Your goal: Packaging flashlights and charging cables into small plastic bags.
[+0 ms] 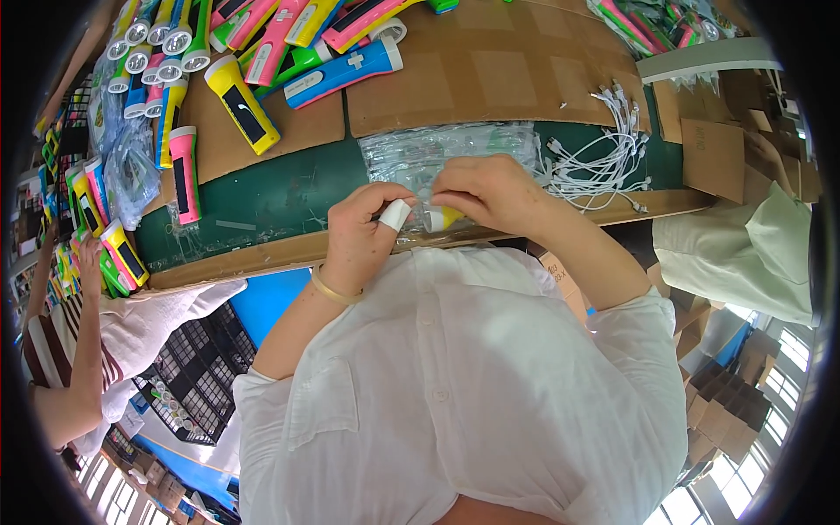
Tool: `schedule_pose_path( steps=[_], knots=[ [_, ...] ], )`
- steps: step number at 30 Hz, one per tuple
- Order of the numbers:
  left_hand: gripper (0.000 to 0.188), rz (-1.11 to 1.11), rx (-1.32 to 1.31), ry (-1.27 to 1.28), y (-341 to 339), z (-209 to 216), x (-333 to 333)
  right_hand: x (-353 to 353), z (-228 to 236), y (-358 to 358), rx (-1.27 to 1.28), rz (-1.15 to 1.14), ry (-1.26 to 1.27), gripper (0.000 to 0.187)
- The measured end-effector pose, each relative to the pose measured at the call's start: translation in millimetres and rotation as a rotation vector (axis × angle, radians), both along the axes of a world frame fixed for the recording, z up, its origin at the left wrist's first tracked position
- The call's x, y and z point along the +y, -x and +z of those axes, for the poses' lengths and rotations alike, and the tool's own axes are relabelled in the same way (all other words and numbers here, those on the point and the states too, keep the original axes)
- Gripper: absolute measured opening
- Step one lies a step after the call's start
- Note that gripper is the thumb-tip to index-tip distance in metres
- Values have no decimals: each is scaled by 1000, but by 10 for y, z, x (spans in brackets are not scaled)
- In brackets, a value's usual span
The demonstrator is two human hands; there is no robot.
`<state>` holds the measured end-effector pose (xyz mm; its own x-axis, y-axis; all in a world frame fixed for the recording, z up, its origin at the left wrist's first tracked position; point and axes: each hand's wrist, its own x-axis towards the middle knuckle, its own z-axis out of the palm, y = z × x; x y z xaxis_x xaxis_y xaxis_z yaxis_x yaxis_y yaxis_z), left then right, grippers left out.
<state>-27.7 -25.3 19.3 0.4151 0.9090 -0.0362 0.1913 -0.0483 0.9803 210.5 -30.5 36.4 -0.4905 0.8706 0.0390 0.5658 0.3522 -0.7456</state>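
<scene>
Close to my body at the table's front edge, my left hand (360, 226) and my right hand (492, 194) meet with fingers pinched. Between them is clear plastic film that looks like a bag (421, 213); both hands seem to grip it. A yellow and white end of a flashlight (443, 217) shows under my right fingers, the rest of it hidden. Something white, a wrap or a cap, covers part of my left thumb area; which it is I cannot tell. Just beyond my hands lies a stack of clear plastic bags (385, 156).
Several colourful flashlights (242, 105) are heaped at the far left on cardboard (490, 74). White cables (604, 157) lie tangled to the right. A pink flashlight (185, 173) stands apart at left. A co-worker's arm (86, 350) is at left, another person's pale clothing (744, 249) at right.
</scene>
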Motion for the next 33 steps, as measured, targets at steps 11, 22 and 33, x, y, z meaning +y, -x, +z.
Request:
schedule_pose_path(
  steps=[11, 22, 33],
  knots=[
    [23, -79, 15, 277, 140, -429, 386, -266, 70, -945, -28, -164, 322, 12],
    [27, -267, 499, -734, -696, -563, 512, 1338, 1287, -3165, 557, -1170, -255, 52],
    [22, -124, 370, -594, -715, -660, 393, 471, 197, -952, 38, -389, 227, 26]
  ],
)
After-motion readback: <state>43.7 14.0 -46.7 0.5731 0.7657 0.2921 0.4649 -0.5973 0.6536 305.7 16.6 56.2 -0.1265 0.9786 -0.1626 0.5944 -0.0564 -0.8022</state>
